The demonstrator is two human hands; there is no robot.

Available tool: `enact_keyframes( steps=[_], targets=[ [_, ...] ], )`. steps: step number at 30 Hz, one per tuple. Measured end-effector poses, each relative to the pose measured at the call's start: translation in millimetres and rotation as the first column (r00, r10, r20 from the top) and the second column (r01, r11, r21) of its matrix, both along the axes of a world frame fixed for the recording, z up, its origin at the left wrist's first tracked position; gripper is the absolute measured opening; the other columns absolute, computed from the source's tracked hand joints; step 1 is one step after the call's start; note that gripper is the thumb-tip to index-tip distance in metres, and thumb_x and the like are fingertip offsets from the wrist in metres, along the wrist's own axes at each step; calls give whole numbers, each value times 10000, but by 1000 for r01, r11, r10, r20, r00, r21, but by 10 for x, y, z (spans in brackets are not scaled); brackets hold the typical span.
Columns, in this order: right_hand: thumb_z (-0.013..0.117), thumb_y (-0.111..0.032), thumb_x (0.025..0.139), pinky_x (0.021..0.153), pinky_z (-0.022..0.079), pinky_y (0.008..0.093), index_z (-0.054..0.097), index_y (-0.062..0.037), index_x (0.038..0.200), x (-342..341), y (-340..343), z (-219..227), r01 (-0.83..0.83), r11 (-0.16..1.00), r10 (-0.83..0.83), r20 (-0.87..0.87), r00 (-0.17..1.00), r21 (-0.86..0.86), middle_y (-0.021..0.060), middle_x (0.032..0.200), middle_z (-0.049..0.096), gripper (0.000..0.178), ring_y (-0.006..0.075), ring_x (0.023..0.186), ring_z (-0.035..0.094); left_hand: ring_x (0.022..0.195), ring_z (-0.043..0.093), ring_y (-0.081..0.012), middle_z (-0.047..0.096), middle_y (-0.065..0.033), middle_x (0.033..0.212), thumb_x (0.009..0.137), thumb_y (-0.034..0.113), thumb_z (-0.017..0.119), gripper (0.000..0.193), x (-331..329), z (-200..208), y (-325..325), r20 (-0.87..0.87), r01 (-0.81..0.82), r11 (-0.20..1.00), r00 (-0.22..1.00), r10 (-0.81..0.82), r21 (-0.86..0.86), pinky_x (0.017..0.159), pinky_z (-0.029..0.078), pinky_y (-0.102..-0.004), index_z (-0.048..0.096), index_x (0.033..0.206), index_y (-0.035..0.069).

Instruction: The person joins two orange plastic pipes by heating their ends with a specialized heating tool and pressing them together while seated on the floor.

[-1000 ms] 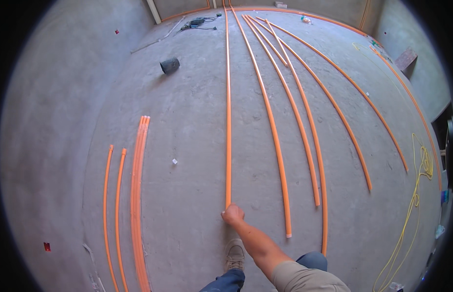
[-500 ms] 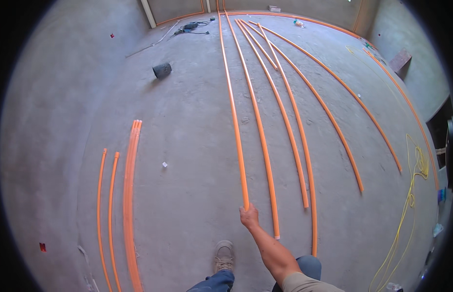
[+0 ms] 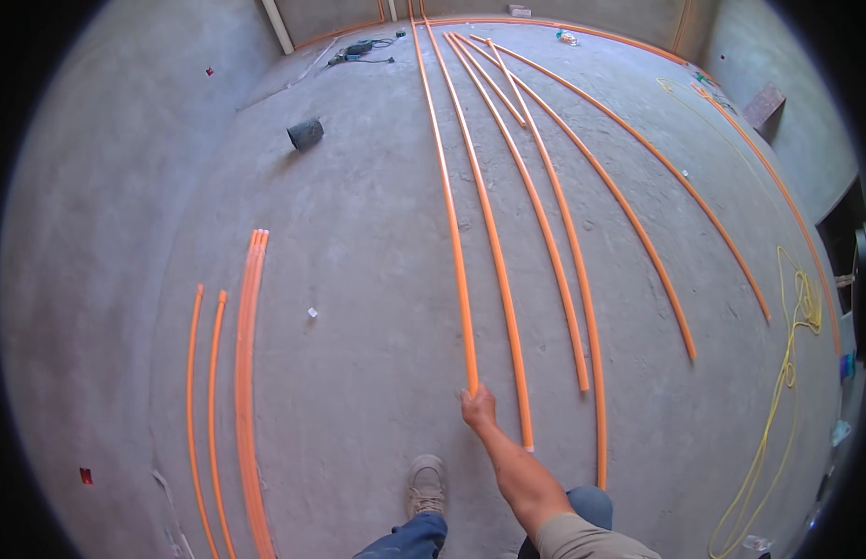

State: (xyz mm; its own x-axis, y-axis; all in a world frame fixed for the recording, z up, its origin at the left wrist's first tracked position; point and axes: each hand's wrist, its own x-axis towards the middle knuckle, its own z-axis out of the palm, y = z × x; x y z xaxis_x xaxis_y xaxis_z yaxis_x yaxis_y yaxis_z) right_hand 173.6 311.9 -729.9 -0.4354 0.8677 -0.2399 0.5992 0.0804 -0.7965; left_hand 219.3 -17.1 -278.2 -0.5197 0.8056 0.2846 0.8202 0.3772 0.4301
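My right hand (image 3: 479,407) is closed round the near end of a long orange pipe (image 3: 464,307), which runs away from me toward the far wall. Just to the right lies a second long orange pipe (image 3: 519,391), apart from my fingers. Several more orange pipes (image 3: 592,373) fan out over the grey floor farther right, some crossing near their far ends. My left hand is out of the picture. Below my right hand, my shoe (image 3: 426,484) rests on the floor, and a bent knee (image 3: 591,508) shows beside my forearm.
A bundle of orange pipes (image 3: 246,373) lies at left, beside two single ones. Farther off are a dark bucket (image 3: 306,135) on its side and a corded power tool (image 3: 358,48). Yellow cord (image 3: 787,373) trails at right. A small white piece (image 3: 313,314) sits on the floor.
The view has shifted slightly. My right hand stays closed on the same pipe end, with little visible movement; the other pipes lie as before.
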Motion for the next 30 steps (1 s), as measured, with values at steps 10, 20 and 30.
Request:
enact_keyframes(
  steps=[10,20,30],
  targets=[
    [664,-308,891,807,503,534,586,47,1018,40,42,-66,-34,999,35,32,999,-26,319,937,655,385,505,936,623,1016,635,-285,712,-75,1088,814,300,757,259,37,-4,-12,18,-22,1000,1000,22,-8,990,453,-482,689,1016,154],
    [639,-386,915,961,497,486,550,28,1217,-46,206,278,-299,909,400,403,823,-292,289,1178,647,519,437,1133,615,1022,631,-287,715,-80,1092,800,288,765,261,55,4,-15,29,-2,1000,1000,2,0,1002,442,-483,699,1014,154],
    [627,-393,915,958,493,503,480,-8,1291,77,138,369,-334,897,436,461,773,-289,261,1210,636,558,406,1145,614,1058,619,-289,711,-85,1126,793,310,774,315,139,-52,-101,30,30,999,999,-30,21,1031,413,-480,710,1055,147]
  ],
)
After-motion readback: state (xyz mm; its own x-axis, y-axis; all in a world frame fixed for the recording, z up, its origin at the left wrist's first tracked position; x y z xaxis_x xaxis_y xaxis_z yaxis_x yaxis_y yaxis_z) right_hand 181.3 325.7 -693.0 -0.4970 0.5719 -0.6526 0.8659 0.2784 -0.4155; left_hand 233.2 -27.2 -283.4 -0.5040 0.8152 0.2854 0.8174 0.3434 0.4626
